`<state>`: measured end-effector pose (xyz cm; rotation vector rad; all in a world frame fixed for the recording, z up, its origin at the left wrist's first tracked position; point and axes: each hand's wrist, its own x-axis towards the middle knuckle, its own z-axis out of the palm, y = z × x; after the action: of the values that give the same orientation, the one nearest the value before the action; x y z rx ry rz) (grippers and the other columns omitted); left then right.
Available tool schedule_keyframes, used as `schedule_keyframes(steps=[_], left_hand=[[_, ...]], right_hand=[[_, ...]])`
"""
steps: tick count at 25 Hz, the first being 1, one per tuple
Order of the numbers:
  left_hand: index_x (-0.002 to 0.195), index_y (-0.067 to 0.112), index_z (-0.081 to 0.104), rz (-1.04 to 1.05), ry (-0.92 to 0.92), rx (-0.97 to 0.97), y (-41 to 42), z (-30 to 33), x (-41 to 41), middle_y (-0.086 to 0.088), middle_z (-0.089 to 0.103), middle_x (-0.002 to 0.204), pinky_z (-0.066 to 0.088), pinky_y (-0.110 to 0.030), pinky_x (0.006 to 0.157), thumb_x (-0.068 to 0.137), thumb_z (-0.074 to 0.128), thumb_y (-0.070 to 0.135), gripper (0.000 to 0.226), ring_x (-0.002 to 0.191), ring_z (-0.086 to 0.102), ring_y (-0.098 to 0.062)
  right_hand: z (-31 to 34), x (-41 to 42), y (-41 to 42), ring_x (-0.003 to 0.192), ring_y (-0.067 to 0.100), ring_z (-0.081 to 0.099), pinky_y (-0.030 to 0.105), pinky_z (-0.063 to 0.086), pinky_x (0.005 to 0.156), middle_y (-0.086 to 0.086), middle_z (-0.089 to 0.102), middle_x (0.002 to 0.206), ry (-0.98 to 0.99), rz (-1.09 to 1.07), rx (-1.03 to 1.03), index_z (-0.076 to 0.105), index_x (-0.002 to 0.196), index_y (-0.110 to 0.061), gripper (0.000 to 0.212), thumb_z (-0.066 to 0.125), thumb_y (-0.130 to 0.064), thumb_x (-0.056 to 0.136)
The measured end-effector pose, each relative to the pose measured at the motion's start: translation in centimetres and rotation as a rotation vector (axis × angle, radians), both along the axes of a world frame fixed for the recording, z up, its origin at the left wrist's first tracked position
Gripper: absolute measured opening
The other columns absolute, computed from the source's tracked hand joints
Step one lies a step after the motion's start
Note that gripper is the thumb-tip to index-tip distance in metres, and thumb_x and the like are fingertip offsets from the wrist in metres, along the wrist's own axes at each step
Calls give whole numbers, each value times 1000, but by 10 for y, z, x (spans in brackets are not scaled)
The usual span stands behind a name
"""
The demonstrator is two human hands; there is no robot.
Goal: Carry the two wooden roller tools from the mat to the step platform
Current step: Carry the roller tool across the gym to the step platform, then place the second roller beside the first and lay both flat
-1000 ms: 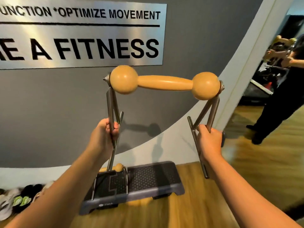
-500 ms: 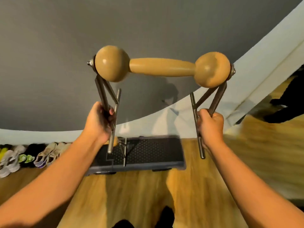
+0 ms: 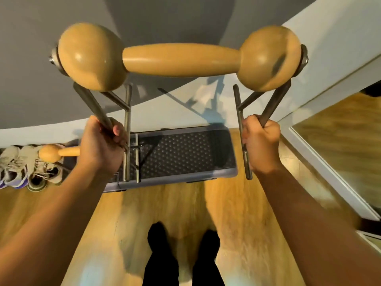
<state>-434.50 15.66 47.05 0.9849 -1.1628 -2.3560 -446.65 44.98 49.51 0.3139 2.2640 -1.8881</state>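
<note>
While both hands, left hand (image 3: 101, 145) and right hand (image 3: 260, 144), gripped its metal legs, the roller (image 3: 179, 57) hung above the step (image 3: 185, 149). Compared with earlier, the step had come closer. A second roller (image 3: 56, 152) lay there.

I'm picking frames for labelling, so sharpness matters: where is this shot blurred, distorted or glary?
Head view: wide-angle bending curves the wall edge; motion blur smears the wooden floor and the feet; soft highlights sit on the held roller, which casts shadows on the wall; both hands and the step platform stay fairly sharp.

A grey wall (image 3: 31, 58) with a curved white base band (image 3: 185, 104) rises behind the wooden floor (image 3: 123, 213); shoes (image 3: 22, 168) line the wall's foot at left; a mirror (image 3: 340, 141) stands right of it.
</note>
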Motion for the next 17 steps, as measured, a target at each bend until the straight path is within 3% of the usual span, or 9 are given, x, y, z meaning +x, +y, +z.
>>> schedule_keyframes(steps=[4, 7, 10, 13, 17], left_hand=[[62, 22, 46, 11, 15, 7, -1, -72, -15, 2, 38, 58, 28, -29, 55, 74, 62, 34, 23, 56, 26, -16], [56, 23, 50, -28, -8, 14, 5, -123, -17, 3, 40, 55, 28, -28, 55, 73, 60, 34, 23, 55, 27, -15], [59, 22, 50, -75, -9, 40, 18, -167, -12, 2, 41, 56, 28, -28, 56, 81, 59, 34, 26, 56, 27, -15], [61, 21, 50, -93, -20, 70, 27, -212, -6, 2, 42, 56, 30, -28, 57, 97, 45, 28, 37, 56, 28, -15], [64, 19, 49, -89, -27, 81, 32, -268, -3, 2, 43, 56, 32, -27, 57, 99, 43, 28, 36, 56, 30, -14]], right_hand=[[-76, -12, -2, 53, 12, 43, 28, 38, 55, -7, 43, 51, -110, -44, 11, 51, 63, -20, 37, 59, -21, 99], [-133, -13, 8, 54, 15, 40, 30, 35, 56, -1, 39, 57, -89, -28, -27, 45, 64, -17, 39, 58, -20, 100], [-176, -8, 19, 53, 13, 39, 26, 35, 51, 1, 36, 58, -87, -3, 61, 44, 70, -11, 31, 55, -24, 97], [-217, -5, 25, 52, 8, 40, 19, 40, 48, -1, 36, 56, -127, -41, 53, 45, 64, -15, 33, 53, -22, 95], [-267, -8, 19, 49, 4, 43, 15, 44, 50, -9, 41, 51, -148, -93, 16, 50, 62, -19, 35, 53, -19, 98]])
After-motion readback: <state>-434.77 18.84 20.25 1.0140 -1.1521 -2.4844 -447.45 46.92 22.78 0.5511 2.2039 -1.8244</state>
